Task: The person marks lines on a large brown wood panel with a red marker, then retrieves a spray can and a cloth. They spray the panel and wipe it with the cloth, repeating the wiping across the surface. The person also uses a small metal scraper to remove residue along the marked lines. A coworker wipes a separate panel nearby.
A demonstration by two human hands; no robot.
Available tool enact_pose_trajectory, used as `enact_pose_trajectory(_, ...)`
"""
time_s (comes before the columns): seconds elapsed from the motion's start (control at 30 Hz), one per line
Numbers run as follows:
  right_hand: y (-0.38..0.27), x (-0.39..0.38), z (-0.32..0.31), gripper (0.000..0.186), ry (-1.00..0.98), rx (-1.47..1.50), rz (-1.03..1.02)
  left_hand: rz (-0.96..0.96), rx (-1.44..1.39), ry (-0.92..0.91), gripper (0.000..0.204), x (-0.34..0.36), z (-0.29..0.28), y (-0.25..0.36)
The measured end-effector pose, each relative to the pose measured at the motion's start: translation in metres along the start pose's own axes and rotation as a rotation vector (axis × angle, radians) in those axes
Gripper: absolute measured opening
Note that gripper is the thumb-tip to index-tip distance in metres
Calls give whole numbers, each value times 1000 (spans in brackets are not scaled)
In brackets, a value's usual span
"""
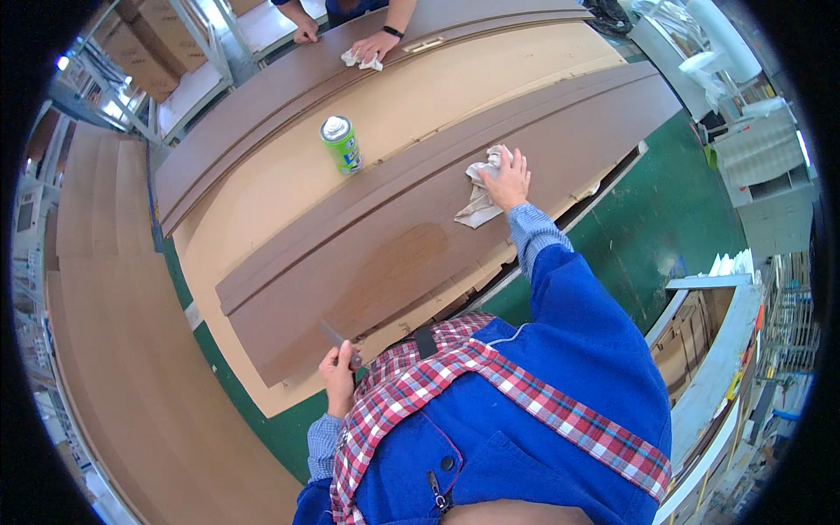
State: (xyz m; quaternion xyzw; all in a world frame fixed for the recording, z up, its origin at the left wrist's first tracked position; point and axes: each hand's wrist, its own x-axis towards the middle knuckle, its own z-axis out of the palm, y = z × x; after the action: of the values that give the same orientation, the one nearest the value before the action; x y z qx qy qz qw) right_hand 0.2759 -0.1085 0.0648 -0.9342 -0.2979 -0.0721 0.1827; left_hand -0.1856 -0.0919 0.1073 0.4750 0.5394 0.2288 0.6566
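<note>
A long brown board (385, 254) lies on a beige cardboard sheet (254, 385), with a lighter, smeared patch across its surface. My right hand (512, 179) presses a crumpled white cloth (477, 210) onto the board, fingers curled over it. Near the board's lower left part, my left hand (339, 369) grips a flat grey scraper-like tool (334, 332), its blade tip over the board. A green spray can (346, 149) with a silver top stands on the cardboard between this board and a second brown board (210, 157) farther off.
Across from me, a co-worker's hands (381, 42) are at the far board, one on a white cloth. Brown sheets (149, 359) lie along the left. Green floor (656, 201) shows at right, beside a framed cart (744, 306) and rolls of white wrapping (717, 44).
</note>
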Motion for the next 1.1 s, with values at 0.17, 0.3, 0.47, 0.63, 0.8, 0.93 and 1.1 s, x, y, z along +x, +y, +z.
enact_pose_trajectory(0.17,-7,-51,45,66,-78,75,-424,-85,-11,348,29,-30,-36,-29)
enact_pose_trajectory(0.3,-121,-157,25,80,-319,284,-761,-115,-38,474,29,-35,-25,-35)
enact_pose_trajectory(0.47,-210,-237,54,61,-482,535,-1075,-2,124,306,28,-32,5,-22)
enact_pose_trajectory(0.63,-164,-171,38,47,-360,237,-962,-32,180,331,27,-43,-10,-35)
enact_pose_trajectory(0.8,6,-43,29,52,-84,-366,-487,-141,112,530,31,-71,-45,-44)
enact_pose_trajectory(0.93,88,3,34,63,-96,-445,-164,-229,19,647,31,-103,-68,-97)
enact_pose_trajectory(1.1,3,-61,46,77,-132,-115,-630,-395,45,736,33,-140,-61,-122)
